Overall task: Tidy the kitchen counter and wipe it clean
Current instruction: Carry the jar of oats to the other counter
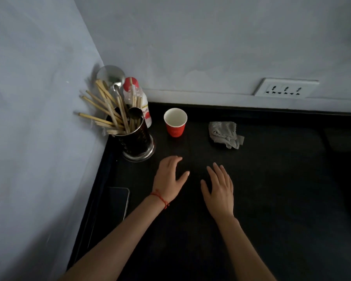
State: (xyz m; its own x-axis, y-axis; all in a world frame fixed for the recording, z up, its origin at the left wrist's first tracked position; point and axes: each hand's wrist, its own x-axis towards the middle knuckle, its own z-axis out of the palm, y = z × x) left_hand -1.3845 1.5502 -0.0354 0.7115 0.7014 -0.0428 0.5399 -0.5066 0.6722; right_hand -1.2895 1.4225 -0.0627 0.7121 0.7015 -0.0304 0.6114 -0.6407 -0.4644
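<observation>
While both hands are hovering mid-frame over the black counter [272,199], holding nothing, left hand [169,179] is loosely spread, right hand [219,189] flat with fingers straight. Utensil holder [136,138] is sitting upper left, grey cloth [225,133] lying crumpled right of the red cup [175,123].

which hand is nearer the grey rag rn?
Right. The right hand lies below the grey rag, slightly to its left in the image. The left hand is further left, below the red cup.
</observation>
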